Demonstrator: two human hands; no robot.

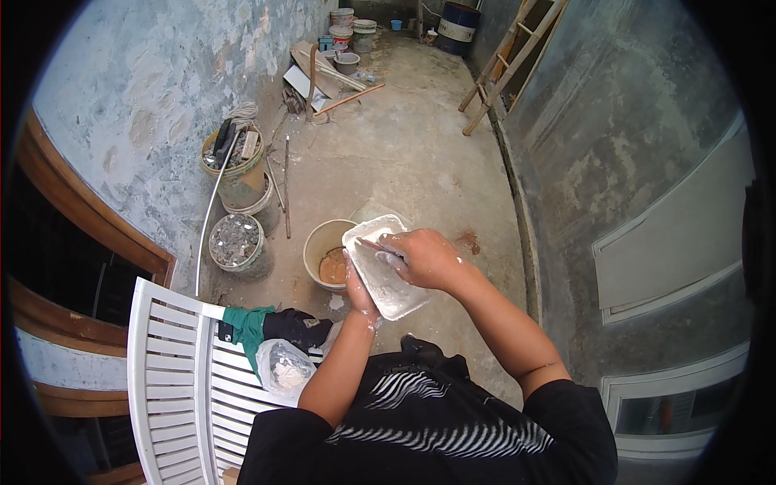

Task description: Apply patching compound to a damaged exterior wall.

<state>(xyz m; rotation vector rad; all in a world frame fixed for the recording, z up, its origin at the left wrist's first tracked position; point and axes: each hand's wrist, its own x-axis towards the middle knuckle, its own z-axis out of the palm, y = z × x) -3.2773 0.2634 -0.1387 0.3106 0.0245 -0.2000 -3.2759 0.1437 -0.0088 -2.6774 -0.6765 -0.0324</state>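
In front of my chest, my left hand holds a white rectangular plastic tub by its left side. The tub is tilted, and white paste coats its inner walls and floor. My right hand reaches into it, fingers closed around a thin brown tool whose tip touches the paste near the far end. The tool's exact kind is hard to make out. White smears mark both hands. Just beyond and left of the tub, a cream bucket with brownish contents stands on the floor.
A white slatted bench at left bears a plastic bag of white powder and green and dark cloth. Rubble fills a bucket by the left wall. A wooden ladder leans right; a blue drum stands far back.
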